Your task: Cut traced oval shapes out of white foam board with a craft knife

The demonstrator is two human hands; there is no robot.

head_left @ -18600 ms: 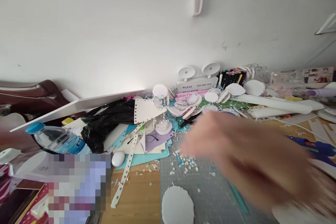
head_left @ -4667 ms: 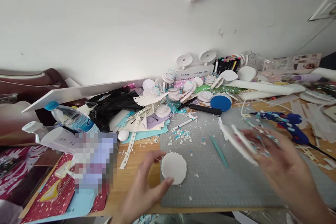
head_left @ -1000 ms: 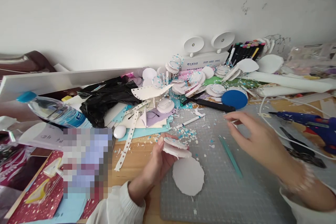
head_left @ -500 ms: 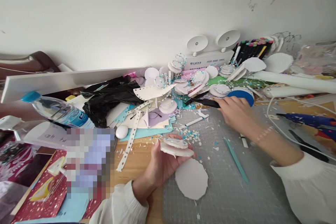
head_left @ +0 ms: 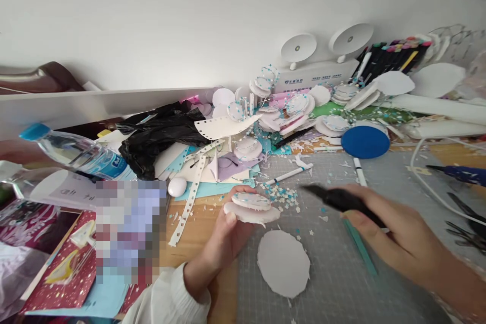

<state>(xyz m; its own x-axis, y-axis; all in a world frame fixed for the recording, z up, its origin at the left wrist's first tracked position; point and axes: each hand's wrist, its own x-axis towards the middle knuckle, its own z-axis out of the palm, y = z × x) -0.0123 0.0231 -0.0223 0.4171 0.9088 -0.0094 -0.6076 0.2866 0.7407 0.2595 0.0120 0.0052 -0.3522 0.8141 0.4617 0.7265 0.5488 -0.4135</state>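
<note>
My left hand (head_left: 231, 230) is closed around a small stack of white foam discs (head_left: 252, 207), held tilted above the mat's left edge. The smaller top disc has white and blue trim; the lower one has a ragged edge. My right hand (head_left: 391, 233) grips a black knife (head_left: 337, 198), its dark, blurred tip pointing left toward the stack but apart from it. Below the hands, a larger white disc (head_left: 284, 263) with rough edges lies flat on the grey cutting mat (head_left: 334, 288). A teal strip (head_left: 360, 248) is partly covered by my right hand.
Small blue and white stars (head_left: 283, 195) and a white pen (head_left: 290, 174) lie beyond the stack. A blue disc (head_left: 365, 142) and a pile of decorated foam pieces are behind. At left are a water bottle (head_left: 83, 154) and black plastic bag (head_left: 163, 134); at right, a glue gun (head_left: 459, 174).
My right hand has lifted the black knife from the pile at the back and brought it nearer. My left hand still holds the stacked discs, now slightly further left. The view has shifted.
</note>
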